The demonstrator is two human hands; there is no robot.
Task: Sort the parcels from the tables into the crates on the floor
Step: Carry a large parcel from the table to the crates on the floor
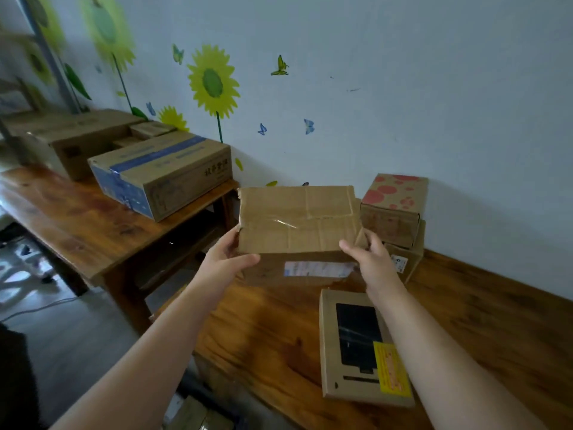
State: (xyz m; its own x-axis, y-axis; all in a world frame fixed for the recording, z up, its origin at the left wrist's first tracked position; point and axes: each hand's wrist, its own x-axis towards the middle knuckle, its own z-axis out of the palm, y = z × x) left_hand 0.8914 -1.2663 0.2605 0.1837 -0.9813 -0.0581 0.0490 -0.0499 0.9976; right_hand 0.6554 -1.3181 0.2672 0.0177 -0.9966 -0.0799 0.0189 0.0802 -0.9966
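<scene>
A plain brown cardboard parcel [297, 221] with clear tape on top and a white label on its front side is held between both hands over the near wooden table [279, 346]. My left hand [228, 259] grips its left near corner, thumb on top. My right hand [369, 254] grips its right near corner. Whether the parcel touches the table I cannot tell. A box with red dots [392, 209] sits stacked on another brown box [406, 262] just right of it. A flat box with a black window and yellow sticker [359, 346] lies under my right forearm.
A second wooden table [77, 218] to the left carries a blue-taped carton [161, 173] and larger brown cartons [80, 135] behind it. The wall with sunflower stickers stands close behind both tables. Grey floor [80, 333] shows between the tables; something cardboard lies at the bottom edge [192, 414].
</scene>
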